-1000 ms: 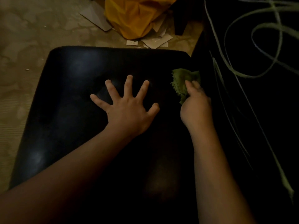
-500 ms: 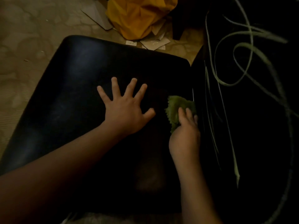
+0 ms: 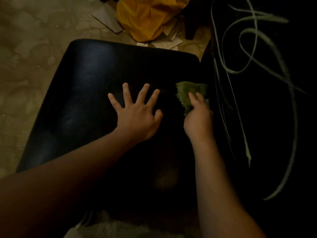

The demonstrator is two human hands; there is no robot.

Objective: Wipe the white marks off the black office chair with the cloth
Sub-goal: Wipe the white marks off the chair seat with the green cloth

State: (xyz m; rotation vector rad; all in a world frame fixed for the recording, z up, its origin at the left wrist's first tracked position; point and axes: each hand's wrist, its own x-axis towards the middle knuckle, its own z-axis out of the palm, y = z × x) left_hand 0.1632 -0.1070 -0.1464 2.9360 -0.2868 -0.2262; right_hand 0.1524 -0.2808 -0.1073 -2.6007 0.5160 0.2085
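No legible text, label, brand, number or sign was recorded in the head view. The small white paper slip (image 3: 142, 44) on the floor beyond the far edge of the chair seat (image 3: 96, 79) carried faint dark specks, too small and dim to read. The cardboard pieces (image 3: 107, 20) and the yellow bag (image 3: 147, 16) showed no print. The white marks (image 3: 247, 48) on the chair backrest (image 3: 267, 117) were loose scribbled loops and strokes and formed no letters or figures. The green cloth (image 3: 188, 91) bore no tag or lettering.
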